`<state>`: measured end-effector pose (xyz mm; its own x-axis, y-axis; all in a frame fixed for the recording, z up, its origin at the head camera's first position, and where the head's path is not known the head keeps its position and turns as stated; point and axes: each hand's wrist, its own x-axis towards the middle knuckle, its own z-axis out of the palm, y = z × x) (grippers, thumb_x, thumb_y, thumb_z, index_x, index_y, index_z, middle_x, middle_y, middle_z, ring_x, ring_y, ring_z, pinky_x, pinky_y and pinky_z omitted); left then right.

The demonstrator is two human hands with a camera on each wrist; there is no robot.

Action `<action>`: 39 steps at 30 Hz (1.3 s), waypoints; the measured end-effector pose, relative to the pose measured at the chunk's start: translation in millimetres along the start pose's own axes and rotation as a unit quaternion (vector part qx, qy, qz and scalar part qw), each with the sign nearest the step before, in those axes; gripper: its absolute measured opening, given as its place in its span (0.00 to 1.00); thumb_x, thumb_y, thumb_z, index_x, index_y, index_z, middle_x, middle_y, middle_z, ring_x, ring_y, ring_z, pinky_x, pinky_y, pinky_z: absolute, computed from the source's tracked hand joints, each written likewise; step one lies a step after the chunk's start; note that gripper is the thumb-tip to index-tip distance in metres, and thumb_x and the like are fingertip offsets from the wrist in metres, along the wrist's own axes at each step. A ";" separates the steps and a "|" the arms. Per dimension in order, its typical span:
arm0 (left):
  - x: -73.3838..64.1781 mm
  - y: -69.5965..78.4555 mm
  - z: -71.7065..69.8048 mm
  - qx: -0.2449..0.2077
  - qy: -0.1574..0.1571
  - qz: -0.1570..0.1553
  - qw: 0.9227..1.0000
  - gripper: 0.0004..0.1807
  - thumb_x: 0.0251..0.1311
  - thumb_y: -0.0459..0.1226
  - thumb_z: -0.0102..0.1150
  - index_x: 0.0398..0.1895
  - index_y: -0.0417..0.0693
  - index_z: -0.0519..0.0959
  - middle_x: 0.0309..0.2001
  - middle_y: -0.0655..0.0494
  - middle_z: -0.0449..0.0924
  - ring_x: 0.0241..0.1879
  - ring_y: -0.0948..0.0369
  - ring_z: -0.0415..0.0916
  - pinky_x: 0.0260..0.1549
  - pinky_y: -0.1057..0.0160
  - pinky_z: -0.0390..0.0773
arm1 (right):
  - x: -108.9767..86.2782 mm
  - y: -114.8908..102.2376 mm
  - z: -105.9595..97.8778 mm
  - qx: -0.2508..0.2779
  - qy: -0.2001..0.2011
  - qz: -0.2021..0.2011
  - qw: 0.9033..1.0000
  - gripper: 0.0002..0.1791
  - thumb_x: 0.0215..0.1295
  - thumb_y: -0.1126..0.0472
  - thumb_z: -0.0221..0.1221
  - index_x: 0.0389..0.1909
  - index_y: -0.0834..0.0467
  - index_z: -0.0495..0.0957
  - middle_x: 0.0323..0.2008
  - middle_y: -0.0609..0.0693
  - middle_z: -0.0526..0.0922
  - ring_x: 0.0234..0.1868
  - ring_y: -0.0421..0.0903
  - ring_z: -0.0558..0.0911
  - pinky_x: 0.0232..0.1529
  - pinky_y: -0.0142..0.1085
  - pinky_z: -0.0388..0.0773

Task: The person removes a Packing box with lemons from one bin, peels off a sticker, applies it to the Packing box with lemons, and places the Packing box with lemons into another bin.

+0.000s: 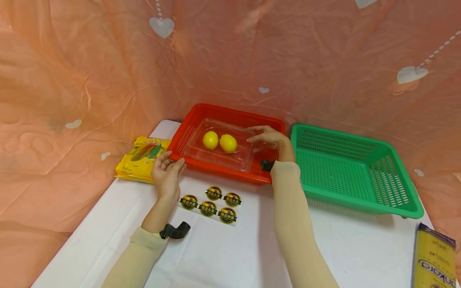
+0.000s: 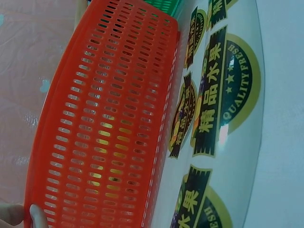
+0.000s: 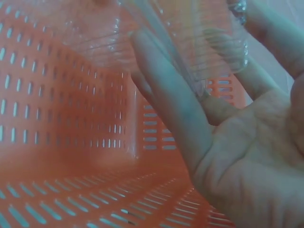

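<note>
Two yellow lemons (image 1: pixel 228 143) lie side by side in a clear plastic box (image 1: pixel 242 158), which is within the red basket (image 1: pixel 216 163). My right hand (image 1: pixel 268 138) reaches over the basket's right part and holds the box by its right edge. In the right wrist view the fingers (image 3: pixel 175 104) lie on both sides of the clear plastic, above the slotted basket floor. At the basket's front left corner, my left hand (image 1: pixel 167 174) pinches the red rim. The left wrist view shows its fingertips (image 2: pixel 39 216) at that rim, with yellow showing through the slots.
To the right stands a green basket (image 1: pixel 331 172). A yellow packet (image 1: pixel 142 160) lies left of the red basket, another yellow packet (image 1: pixel 433 256) at the table's right edge. Round fruit stickers (image 1: pixel 208 208) on a sheet lie before the red basket. A pink curtain (image 1: pixel 230 60) hangs behind.
</note>
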<state>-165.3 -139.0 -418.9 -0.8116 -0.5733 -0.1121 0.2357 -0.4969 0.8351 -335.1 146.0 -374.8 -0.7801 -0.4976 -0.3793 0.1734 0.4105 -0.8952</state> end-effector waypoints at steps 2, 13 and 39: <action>0.2 0.0 -0.3 0.000 0.002 0.002 1.000 0.21 0.56 0.14 0.58 0.50 0.37 0.74 0.34 0.50 0.67 0.27 0.63 0.75 0.33 0.65 0.85 | 0.1 -0.7 0.1 0.002 0.003 0.003 1.000 0.33 0.71 0.63 0.59 0.75 0.58 0.61 0.73 0.60 0.59 0.60 0.59 0.74 0.52 0.50 0.81; 1.0 -2.2 2.0 -0.002 0.003 -0.002 1.000 0.21 0.56 0.14 0.58 0.51 0.37 0.73 0.34 0.50 0.68 0.27 0.63 0.76 0.33 0.65 0.85 | -1.6 -0.4 -5.6 0.009 -0.001 -0.016 1.000 0.31 0.72 0.66 0.55 0.74 0.62 0.61 0.73 0.60 0.60 0.65 0.60 0.70 0.48 0.47 0.83; 1.0 -13.6 14.4 0.005 -0.013 -0.005 1.000 0.21 0.57 0.15 0.58 0.52 0.38 0.72 0.34 0.51 0.68 0.27 0.63 0.74 0.33 0.67 0.85 | -28.7 -18.3 -21.0 0.158 0.150 0.026 0.976 0.28 0.70 0.61 0.61 0.69 0.59 0.69 0.38 0.48 0.84 0.26 0.44 0.82 0.34 0.37 0.85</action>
<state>-177.0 -123.5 -422.6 -0.8276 -0.5513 -0.1060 0.2228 -0.4958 0.8394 -328.5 168.8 -342.7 -0.8979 -0.2167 -0.3831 0.3574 0.1492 -0.9220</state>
